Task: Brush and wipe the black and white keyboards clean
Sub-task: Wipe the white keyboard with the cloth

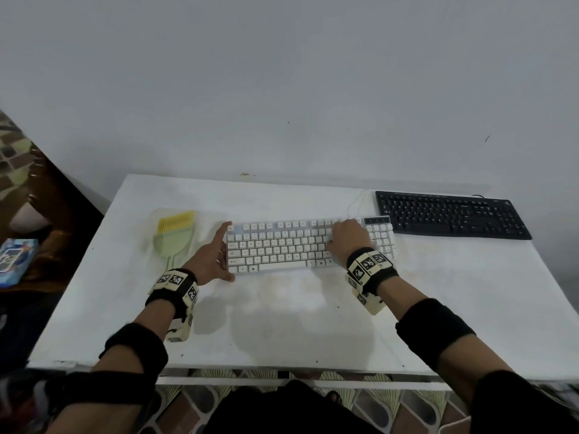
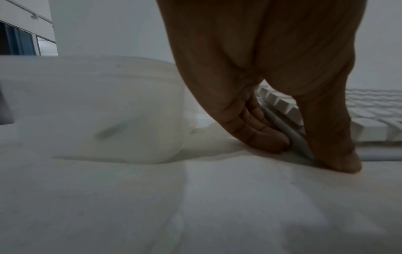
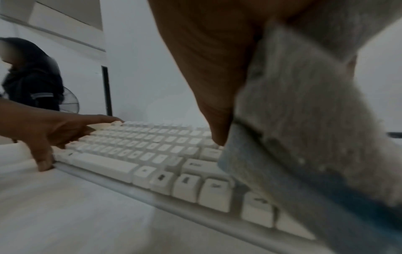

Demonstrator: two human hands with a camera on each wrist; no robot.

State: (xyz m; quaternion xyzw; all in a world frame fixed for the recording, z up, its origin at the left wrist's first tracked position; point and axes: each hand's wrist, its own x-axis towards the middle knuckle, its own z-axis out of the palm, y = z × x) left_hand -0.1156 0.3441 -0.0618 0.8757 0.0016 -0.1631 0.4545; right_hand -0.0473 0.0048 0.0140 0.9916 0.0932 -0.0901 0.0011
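Note:
The white keyboard [image 1: 282, 245] lies mid-table, and the black keyboard [image 1: 451, 214] sits behind it to the right. My left hand [image 1: 219, 253] braces the white keyboard's left end: its straight fingers [image 2: 261, 130] lie along the side and the thumb [image 2: 339, 159] stands at the front corner. My right hand [image 1: 346, 236] rests on the keys at the right side. It grips a folded grey cloth [image 3: 304, 120] and presses it onto the keys [image 3: 141, 147]. A green brush with yellow bristles [image 1: 174, 236] lies left of the white keyboard.
The brush lies in a clear plastic tray [image 2: 97, 111] close to my left hand. A white cable [image 1: 357, 202] runs back from the white keyboard toward the wall. A blue pack [image 1: 14, 258] sits off the table's left edge. A person [image 3: 30, 77] stands in the background.

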